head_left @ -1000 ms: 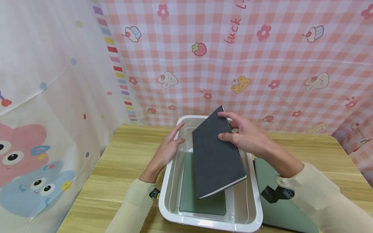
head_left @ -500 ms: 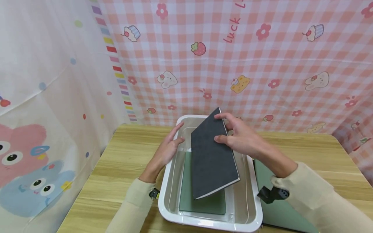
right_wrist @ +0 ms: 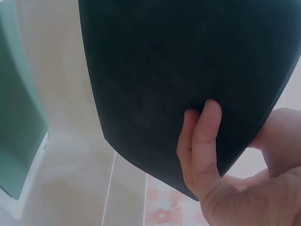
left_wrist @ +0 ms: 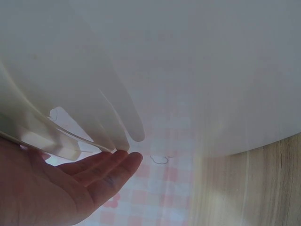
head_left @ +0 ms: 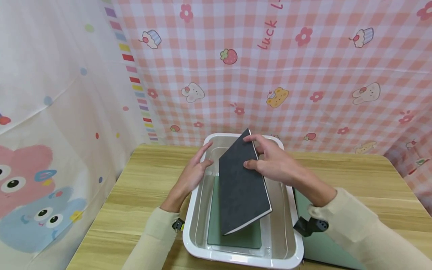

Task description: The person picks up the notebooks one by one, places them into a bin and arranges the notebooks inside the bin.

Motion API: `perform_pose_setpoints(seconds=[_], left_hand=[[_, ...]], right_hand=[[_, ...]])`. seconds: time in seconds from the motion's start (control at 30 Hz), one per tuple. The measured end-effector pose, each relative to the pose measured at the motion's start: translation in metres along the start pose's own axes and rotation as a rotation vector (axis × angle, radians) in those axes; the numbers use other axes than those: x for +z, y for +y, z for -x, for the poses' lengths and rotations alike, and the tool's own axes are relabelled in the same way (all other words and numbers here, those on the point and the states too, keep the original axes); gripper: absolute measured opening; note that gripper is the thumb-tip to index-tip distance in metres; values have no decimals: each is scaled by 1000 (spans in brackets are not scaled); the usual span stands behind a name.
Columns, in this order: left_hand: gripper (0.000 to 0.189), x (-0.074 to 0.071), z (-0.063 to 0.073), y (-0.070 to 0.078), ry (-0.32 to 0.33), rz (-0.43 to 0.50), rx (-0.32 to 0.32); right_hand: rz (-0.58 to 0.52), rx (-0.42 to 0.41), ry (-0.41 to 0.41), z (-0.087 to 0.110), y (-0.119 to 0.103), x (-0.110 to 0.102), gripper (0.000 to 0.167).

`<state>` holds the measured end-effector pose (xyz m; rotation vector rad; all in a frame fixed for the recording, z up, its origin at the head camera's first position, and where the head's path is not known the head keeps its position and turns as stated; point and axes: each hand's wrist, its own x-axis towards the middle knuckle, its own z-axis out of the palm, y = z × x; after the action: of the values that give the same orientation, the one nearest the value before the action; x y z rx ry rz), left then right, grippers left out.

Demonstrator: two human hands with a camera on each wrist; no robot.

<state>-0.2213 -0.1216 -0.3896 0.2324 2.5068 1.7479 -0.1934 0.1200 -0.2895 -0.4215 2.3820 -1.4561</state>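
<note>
My right hand (head_left: 275, 163) grips a black notebook (head_left: 241, 187) by its upper right edge, thumb and a finger on the near cover, other fingers behind it. The notebook hangs tilted inside a white plastic basin (head_left: 243, 258), over a green notebook (head_left: 233, 240) that lies flat on the bottom. In the right wrist view, fingers (right_wrist: 205, 141) press against the dark cover. My left hand (head_left: 192, 172) holds the basin's left rim, with its thumb on the inner side. The left wrist view shows its fingers (left_wrist: 113, 179) against the basin's outer wall, under the rim.
To the basin's right, partly under my right forearm, lies another green notebook (head_left: 332, 243) with a dark edge beneath it. The basin stands on a wood-grain table (head_left: 141, 180). A pink checked cloth (head_left: 216, 75) hangs behind, and a white printed cloth (head_left: 67, 112) hangs at left.
My right hand has moved left and slightly down with the black notebook, which now hangs lower over the basin's left side. The left hand has stayed on the rim.
</note>
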Motion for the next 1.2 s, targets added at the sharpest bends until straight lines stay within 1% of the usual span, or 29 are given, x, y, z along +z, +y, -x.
perform_pose_setpoints(seconds=[0.17,0.53,0.83,1.07,1.2], left_hand=[[57,0,0,0,6,-18,13],[57,0,0,1,7,-3,11],[57,0,0,1,9,-19,11],[58,1,0,2,12,-19,10],[59,1,0,2,12,-5,15]], right_hand=[[-12,24,2,-4,0,5,60],[-29,56,2,-8,3,16,57],[44,54,20,-9,4,23,57],[51,83,25,-10,2,26,56],[59,86,23,-12,2,27,55]])
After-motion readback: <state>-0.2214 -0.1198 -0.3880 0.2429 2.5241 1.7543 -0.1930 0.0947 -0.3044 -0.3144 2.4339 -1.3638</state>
